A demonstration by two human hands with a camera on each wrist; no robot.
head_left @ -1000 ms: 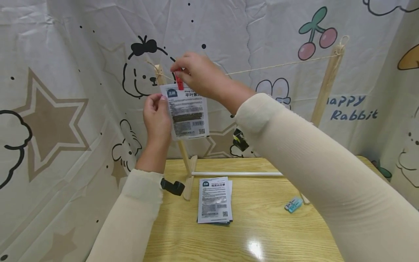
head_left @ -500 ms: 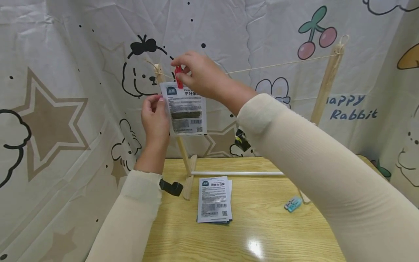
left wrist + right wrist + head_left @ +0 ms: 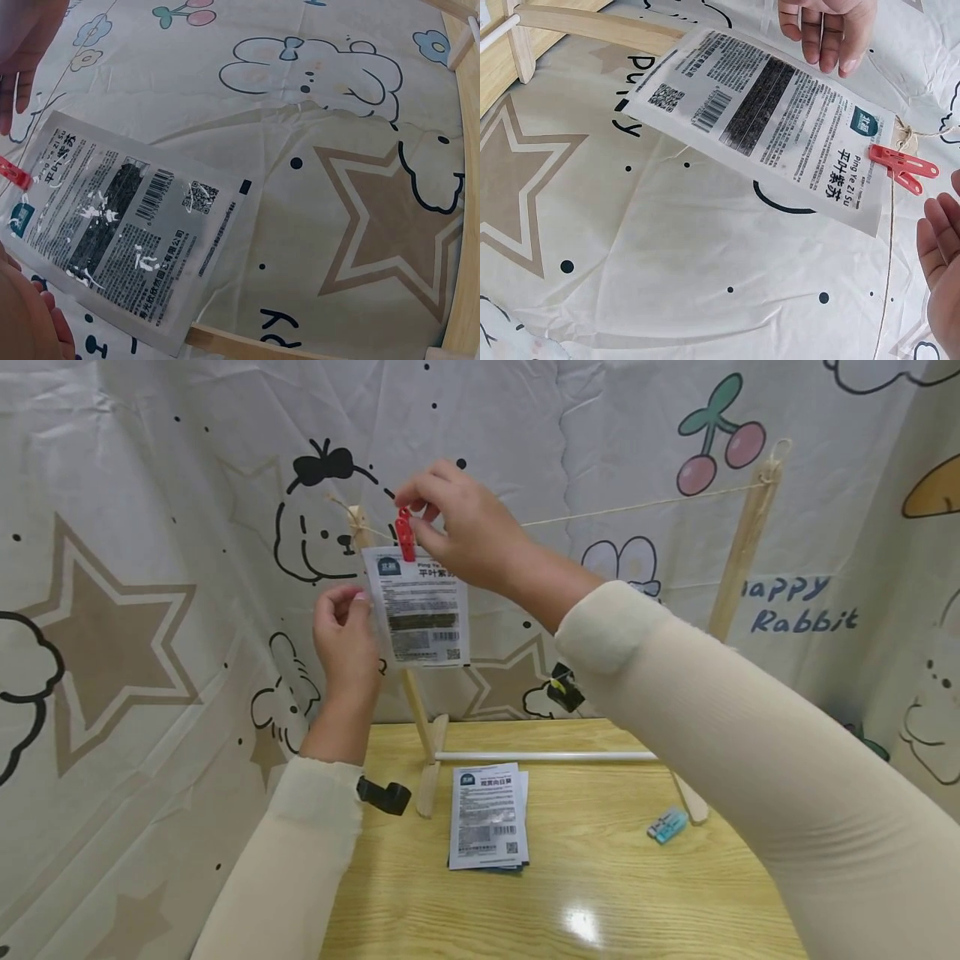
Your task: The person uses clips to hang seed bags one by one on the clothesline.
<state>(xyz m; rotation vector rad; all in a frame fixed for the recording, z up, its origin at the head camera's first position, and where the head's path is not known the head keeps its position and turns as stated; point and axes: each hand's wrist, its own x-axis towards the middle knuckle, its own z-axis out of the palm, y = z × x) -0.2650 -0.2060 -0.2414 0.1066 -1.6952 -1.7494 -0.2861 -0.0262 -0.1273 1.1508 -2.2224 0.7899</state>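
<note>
Seen from the head view: right hand (image 3: 457, 531) at the red clothespin (image 3: 405, 535) on the string (image 3: 637, 507), thumb and forefinger about its top, and left hand (image 3: 347, 631) with curled fingers at the 9 o'clock edge of the hanging seed packet (image 3: 420, 610). From the right wrist view alone: right fingers (image 3: 939, 236) relaxed and just clear of the clothespin (image 3: 901, 166), left fingertips (image 3: 829, 37) barely touching the packet's edge. On the counter (image 3: 600, 893), at 6 o'clock from the packet: a stack of packets (image 3: 486, 817) and blue clips (image 3: 667, 825).
</note>
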